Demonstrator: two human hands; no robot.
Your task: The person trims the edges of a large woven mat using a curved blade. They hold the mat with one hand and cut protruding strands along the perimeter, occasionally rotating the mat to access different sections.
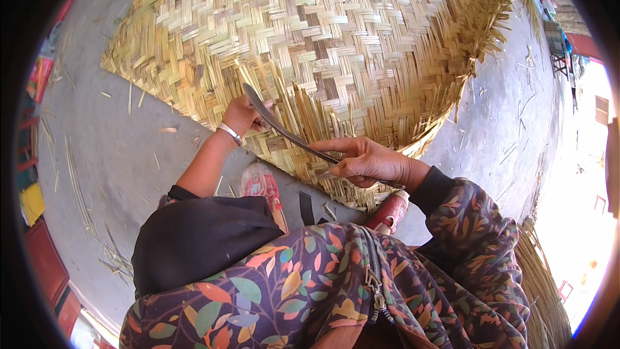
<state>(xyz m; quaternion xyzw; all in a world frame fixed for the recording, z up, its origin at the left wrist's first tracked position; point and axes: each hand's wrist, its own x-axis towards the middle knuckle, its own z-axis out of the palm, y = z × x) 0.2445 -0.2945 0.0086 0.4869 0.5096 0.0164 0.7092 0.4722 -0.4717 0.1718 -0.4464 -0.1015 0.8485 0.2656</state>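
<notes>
Nearest the lens: a dark jacket printed with coloured leaves (310, 291) fills the bottom of the frame, zip running down its middle, a black cloth (194, 239) bunched at lower left.
Feet: two red-patterned shoes (261, 184) peek out just above the jacket, toes touching the mat's near edge, likely pinning it flat.
Right hand: the right hand (368, 161), right of centre, is curled around the handle of a long, curved, dark metal blade (278, 123), forefinger stretched along it, apparently to steer the edge.
Blade: it slants up and left across the centre, its tip close to the other hand, lying over the loose strip ends.
Left hand: the left hand (242, 116), silver bangle on the wrist, sits left of centre with fingers closed, pinching upright bamboo strips (303, 113), seemingly to steady them against the blade.
Mat: the large, pale, woven bamboo mat (336, 32) spreads over the upper half of the frame, its right rim frayed.
Ground: grey concrete floor (123, 155), scattered with thin splinters.
Containers: none in clear view; the coloured objects at the far left edge are too warped to identify.
</notes>
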